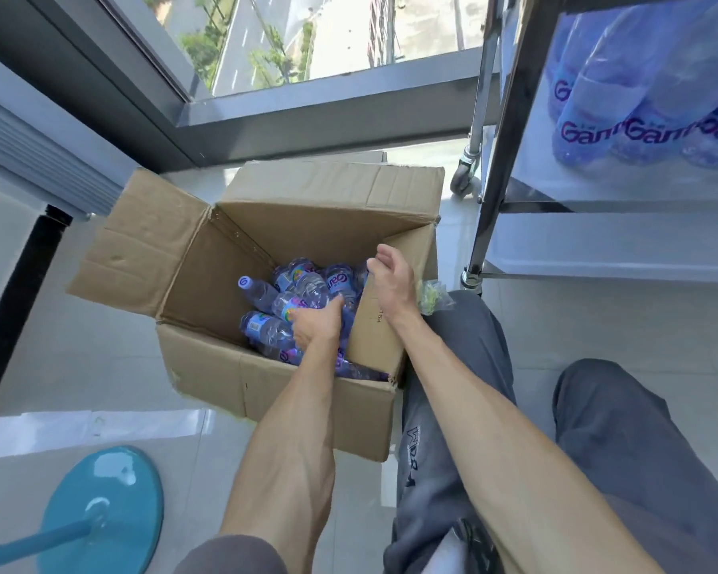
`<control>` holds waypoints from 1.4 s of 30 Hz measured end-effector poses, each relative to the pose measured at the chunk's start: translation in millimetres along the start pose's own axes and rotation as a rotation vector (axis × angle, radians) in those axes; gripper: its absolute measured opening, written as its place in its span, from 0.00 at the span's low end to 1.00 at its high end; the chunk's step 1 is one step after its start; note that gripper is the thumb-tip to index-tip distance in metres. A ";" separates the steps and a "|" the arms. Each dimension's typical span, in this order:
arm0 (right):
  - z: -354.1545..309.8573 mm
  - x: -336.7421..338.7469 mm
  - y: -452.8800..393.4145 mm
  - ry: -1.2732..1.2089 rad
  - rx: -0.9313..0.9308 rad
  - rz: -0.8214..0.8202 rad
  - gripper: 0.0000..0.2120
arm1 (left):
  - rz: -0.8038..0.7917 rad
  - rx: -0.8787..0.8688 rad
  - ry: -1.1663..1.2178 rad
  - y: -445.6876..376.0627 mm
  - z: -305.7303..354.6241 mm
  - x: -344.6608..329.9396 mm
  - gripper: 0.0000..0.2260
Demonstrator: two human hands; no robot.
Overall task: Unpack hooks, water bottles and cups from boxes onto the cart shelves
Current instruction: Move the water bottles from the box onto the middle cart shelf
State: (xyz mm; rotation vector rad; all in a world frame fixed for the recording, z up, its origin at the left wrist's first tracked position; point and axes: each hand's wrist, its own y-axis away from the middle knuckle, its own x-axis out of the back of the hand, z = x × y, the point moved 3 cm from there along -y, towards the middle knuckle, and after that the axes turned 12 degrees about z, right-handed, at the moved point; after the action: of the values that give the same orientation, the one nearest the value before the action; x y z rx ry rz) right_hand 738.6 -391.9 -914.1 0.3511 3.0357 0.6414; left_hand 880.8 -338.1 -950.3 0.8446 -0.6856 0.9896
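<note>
The water bottles (291, 308) lay jumbled on their sides in the bottom of an open cardboard box (208, 366) at the centre of the frame, clear plastic with purple-and-blue labels and pale caps. The left hand (318, 323) reached down into the box and lay on the pile, its fingers curled around one of the bottles near the middle. The right hand (390, 279) was at the right side of the box, above the bottles, its fingers bent over the top edge of the inner right flap (374, 329), gripping it; the thumb stood raised. Both forearms were bare, running up from the lower edge of the frame.

The box stood on a pale tiled floor (100, 358) with its left and far flaps folded outward. Just right of it was the person's knee in grey trousers (465, 358), and a small crumpled piece of clear plastic (434, 296) lay touching the knee beside the box.

At the upper right stood a metal cart (490, 159) on castors, and on its upper visible shelf lay more bottles of the same brand, wrapped in bluish plastic (639, 118). A lower shelf (597, 242) showed beneath it.

A window (307, 35) filled the top of the frame, looking down on a street and trees. At the lower left was a round teal base (108, 507) with a teal pole.
</note>
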 end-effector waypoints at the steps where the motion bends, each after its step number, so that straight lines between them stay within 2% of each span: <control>1: -1.7 1.4 0.3 0.001 0.001 -0.009 0.20 | 0.061 0.006 0.081 -0.6 3.2 10.4 0.36; 5: -5.2 10.0 10.3 0.034 0.003 -0.091 0.21 | 0.248 -0.053 0.371 1.6 15.4 48.0 0.24; 9: -12.1 29.2 27.0 -0.007 -0.005 -0.116 0.32 | 0.301 -0.056 0.724 39.7 22.3 77.9 0.20; 11: -21.6 43.4 36.3 -0.035 -0.017 -0.173 0.36 | 0.243 0.018 0.917 70.3 21.6 86.7 0.18; 14: -46.3 70.2 48.2 -0.233 -0.026 -0.298 0.23 | -0.046 0.132 1.044 123.4 22.9 82.3 0.14; 16: -66.4 92.8 52.2 -0.399 0.005 -0.281 0.17 | -0.384 0.143 1.012 156.9 27.1 71.9 0.14; 18: -83.1 122.4 55.9 -0.448 0.070 -0.161 0.15 | -0.688 0.097 0.931 180.9 28.3 65.2 0.18; 21: -102.7 170.8 65.9 -0.350 0.177 0.031 0.23 | -0.928 0.003 0.762 208.4 24.0 57.8 0.21; 25: -125.1 216.9 80.3 -0.173 0.263 0.192 0.26 | -1.169 -0.208 0.771 260.6 22.7 46.2 0.21; 27: -132.5 236.4 84.4 -0.109 0.295 0.236 0.27 | -1.227 -0.282 0.771 288.4 22.6 43.7 0.22; 29: -134.7 258.7 84.4 -0.142 0.286 0.238 0.28 | -1.246 -0.268 0.775 309.8 24.1 41.3 0.23; 34: -135.9 307.0 83.6 -0.125 0.294 0.253 0.20 | -1.333 -0.269 0.768 348.1 24.3 33.9 0.23; 37: -134.3 323.1 86.2 -0.160 0.326 0.332 0.21 | -1.362 -0.304 0.654 361.6 24.4 28.4 0.27; 40: -132.0 336.2 85.0 -0.141 0.322 0.402 0.19 | -1.326 -0.456 0.571 366.7 28.6 23.2 0.21; 42: -133.8 341.9 82.9 -0.106 0.320 0.393 0.21 | -1.237 -0.558 0.580 365.7 32.6 17.4 0.19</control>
State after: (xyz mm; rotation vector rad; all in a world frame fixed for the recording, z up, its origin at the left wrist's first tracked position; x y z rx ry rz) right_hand 414.6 -295.2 -749.0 0.9713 2.9799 0.1279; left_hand 551.0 -250.3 -813.9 0.3083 0.1353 -0.1244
